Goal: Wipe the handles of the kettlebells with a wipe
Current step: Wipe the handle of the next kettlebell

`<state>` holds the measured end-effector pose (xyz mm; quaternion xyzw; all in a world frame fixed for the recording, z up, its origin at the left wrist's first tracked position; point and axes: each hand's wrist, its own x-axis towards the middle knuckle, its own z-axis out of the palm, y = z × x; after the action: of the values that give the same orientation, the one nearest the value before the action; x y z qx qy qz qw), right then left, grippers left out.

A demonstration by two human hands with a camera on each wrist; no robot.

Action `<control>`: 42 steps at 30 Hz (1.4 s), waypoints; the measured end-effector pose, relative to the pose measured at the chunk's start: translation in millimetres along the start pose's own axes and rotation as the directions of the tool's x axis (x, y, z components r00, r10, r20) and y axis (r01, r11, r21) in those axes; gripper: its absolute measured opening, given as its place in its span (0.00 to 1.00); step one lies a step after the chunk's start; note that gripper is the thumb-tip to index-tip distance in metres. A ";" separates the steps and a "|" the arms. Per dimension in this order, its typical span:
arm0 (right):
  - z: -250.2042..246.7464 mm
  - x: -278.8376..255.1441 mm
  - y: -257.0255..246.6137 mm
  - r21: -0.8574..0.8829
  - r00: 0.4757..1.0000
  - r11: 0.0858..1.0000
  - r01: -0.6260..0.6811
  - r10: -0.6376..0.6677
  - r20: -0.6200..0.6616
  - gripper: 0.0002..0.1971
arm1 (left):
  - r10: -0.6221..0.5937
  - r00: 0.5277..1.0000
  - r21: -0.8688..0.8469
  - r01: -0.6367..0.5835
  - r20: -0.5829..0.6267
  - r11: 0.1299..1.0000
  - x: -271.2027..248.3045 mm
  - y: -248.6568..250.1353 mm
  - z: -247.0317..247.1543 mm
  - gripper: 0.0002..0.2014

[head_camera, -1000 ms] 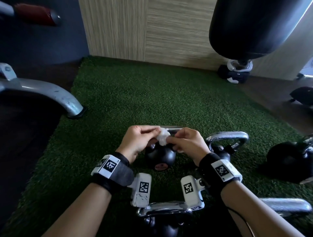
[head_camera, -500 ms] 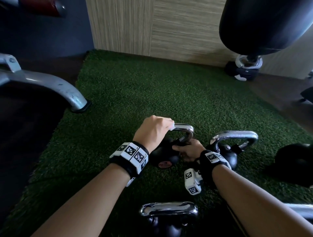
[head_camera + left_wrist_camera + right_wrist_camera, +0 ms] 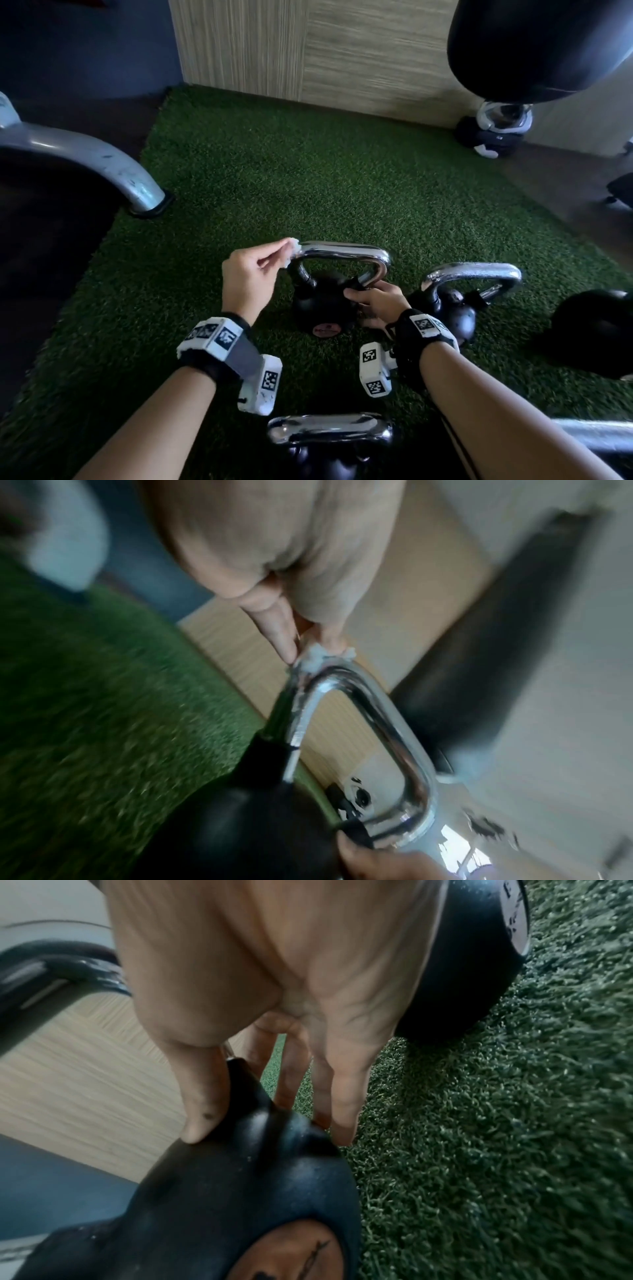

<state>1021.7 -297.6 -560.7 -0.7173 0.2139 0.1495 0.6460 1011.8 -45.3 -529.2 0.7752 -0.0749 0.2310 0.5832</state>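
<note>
While the left hand [image 3: 247, 279] pinches a small white wipe [image 3: 292, 249] against the left corner of the chrome handle [image 3: 342, 249], the right hand [image 3: 378, 301] grips the black kettlebell [image 3: 322, 308] at the handle's right base. Open green turf [image 3: 308, 171] lies beyond; 2 more kettlebells [image 3: 455, 308] [image 3: 329, 442] stand near.

Dim light, motion-blurred wide-angle wrist views
</note>
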 end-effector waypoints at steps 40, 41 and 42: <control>4.2 -21.4 -28.5 -0.674 0.918 0.642 0.366 -0.367 0.149 0.07 | -0.300 0.935 0.388 0.209 0.190 0.898 40.3 -14.7 65.0 0.12; 10.3 -15.6 -27.7 -0.607 0.931 0.714 0.349 -0.337 0.140 0.07 | -0.306 0.930 0.384 0.212 0.203 0.899 39.1 -16.1 63.4 0.12; 16.0 -11.1 -25.4 -0.553 0.939 0.761 0.339 -0.308 0.151 0.07 | -0.325 0.918 0.369 0.228 0.228 0.901 39.0 -19.7 60.9 0.12</control>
<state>1025.9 -278.5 -535.2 -0.8994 0.0159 0.1112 0.4225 1070.2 -90.4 -541.9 0.8905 -0.0055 0.0407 0.4530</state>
